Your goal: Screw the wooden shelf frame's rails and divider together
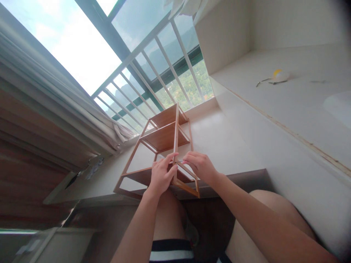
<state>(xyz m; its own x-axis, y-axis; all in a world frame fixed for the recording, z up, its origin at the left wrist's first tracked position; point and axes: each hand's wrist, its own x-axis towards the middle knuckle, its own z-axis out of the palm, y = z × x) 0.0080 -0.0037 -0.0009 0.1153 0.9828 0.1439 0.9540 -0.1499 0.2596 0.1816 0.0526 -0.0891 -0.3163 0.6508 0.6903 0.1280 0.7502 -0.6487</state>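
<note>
A small wooden shelf (161, 137) with three boards stands tilted in view ahead of me. My left hand (161, 173) grips its near upright post (176, 140), thumb and fingers on either side, close to the lowest board. From the right, my right hand (201, 164) pinches a thin metal rod (180, 161) that points at the same post. The rod's far end meets the post between my left finger and thumb. Its kind is too small to tell, and the rest of it is hidden by my right fingers.
Behind the shelf are a window and a white railing (164, 54). A curtain (68, 98) hangs at the left. On the white ledge (301, 109) at right lie a yellow-and-white item (281, 75) and small metal pieces (263, 82). My knees are close below the shelf.
</note>
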